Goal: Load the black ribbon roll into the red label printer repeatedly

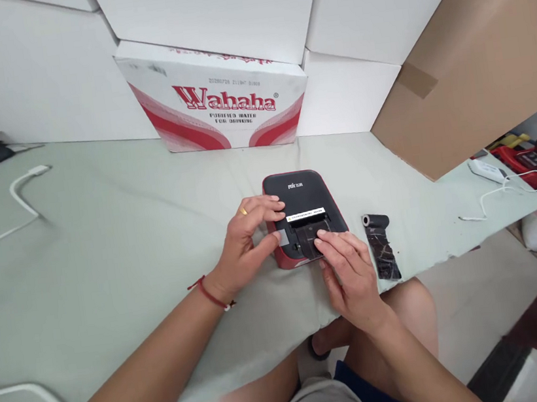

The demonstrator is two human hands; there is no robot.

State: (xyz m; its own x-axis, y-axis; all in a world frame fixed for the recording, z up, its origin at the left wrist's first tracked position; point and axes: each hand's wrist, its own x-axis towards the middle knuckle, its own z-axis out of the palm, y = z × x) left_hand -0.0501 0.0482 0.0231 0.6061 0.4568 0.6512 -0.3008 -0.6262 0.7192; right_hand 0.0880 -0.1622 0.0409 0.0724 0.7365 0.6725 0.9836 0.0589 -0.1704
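Note:
A black-topped small printer [291,194] with red sides lies flat on the covered table. A white printed strip [305,214] crosses its top above a recess, where a dark ribbon-like piece [307,240] sits. My left hand [248,240] rests on the printer's left side, its fingers stretched over the edge and its thumb apart on a grey patch. With fingertips on the dark piece and thumb at the front edge, my right hand [349,269] grips the recess area. To the right lies a roll of black ribbon [380,245], partly unwound and crinkled, touched by neither hand.
Behind stands a Wahaha water carton [231,107] against white boxes [208,11]. A large brown cardboard sheet [472,62] leans at right. White cables [21,200] lie on the table [128,226] at left. A red tool [531,166] sits past the right edge.

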